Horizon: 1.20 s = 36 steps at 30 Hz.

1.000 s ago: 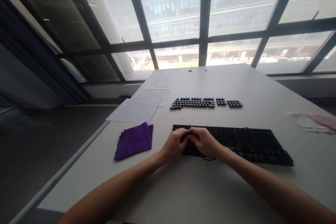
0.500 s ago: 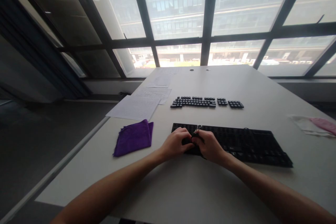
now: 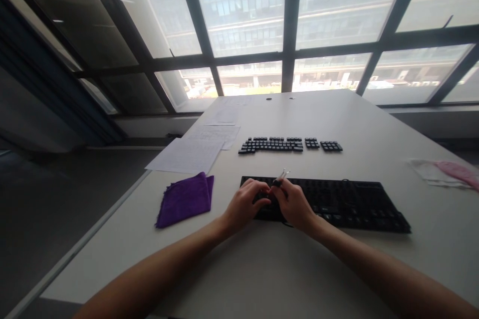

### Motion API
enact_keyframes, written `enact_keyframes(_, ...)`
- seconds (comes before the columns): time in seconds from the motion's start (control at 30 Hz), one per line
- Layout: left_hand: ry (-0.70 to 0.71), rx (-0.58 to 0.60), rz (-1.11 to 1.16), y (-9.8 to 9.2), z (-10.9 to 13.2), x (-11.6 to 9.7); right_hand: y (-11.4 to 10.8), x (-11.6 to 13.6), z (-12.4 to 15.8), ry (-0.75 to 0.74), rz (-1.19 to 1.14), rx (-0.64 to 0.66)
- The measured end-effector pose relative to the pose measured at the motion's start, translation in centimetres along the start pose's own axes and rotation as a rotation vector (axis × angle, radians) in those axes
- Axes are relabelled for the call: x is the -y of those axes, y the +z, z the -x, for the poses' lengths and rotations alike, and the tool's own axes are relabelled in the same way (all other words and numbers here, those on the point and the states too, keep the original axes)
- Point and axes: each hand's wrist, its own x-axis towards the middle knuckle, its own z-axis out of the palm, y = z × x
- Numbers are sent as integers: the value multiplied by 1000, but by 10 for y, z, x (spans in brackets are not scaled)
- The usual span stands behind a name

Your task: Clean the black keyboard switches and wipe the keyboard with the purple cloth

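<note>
While both hands meet low over its left part, the long flat black keyboard [image 3: 348, 204] lies on the white tabletop [image 3: 224, 269] with its long axis running from left to right across the person's front, its right end slanting a little nearer to the body. The left hand [image 3: 245, 203] sits over the left end, fingers curled and thumb reaching toward the other hand; whether anything is caught between those fingertips, I cannot tell. The right hand [image 3: 297, 206] is narrowed to a pinch around a small dark-handled tool with two thin pale prongs [image 3: 284, 174], the prongs pointing up and away from the person rather than down at the board. Most of the keyboard's length stretches out to the right of both hands, so the right hand is the nearer one to that long remainder, while the left is nearer to the left edge. Straight ahead, beyond the board and apart from it, the loose black keycaps [image 3: 277, 146] stand in neat rows and blocks, roughly parallel to its length. To the left of the left hand, well clear of the keyboard, rests a folded purple cloth [image 3: 185, 201].
</note>
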Motion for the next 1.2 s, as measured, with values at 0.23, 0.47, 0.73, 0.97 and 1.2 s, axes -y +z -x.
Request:
enact_keyframes(0.23,158,96,-123,2,-2,-4,-4,-6,-10,126,-177,2)
enact_keyframes(0.47,14,-130,14,-13,-15,7,-3,-9,-12,180,-262,-58)
enact_keyframes(0.73,-116,-69,-184,-20,-81,88,0,-15,-14,178,-291,-44)
enact_keyframes(0.97,8,26,-333,-8,-113,111,-2,-14,-15,179,-299,-32)
enact_keyframes(1.2,45,-81,-560,-5,-126,121,-4,-11,-16,184,-303,-6)
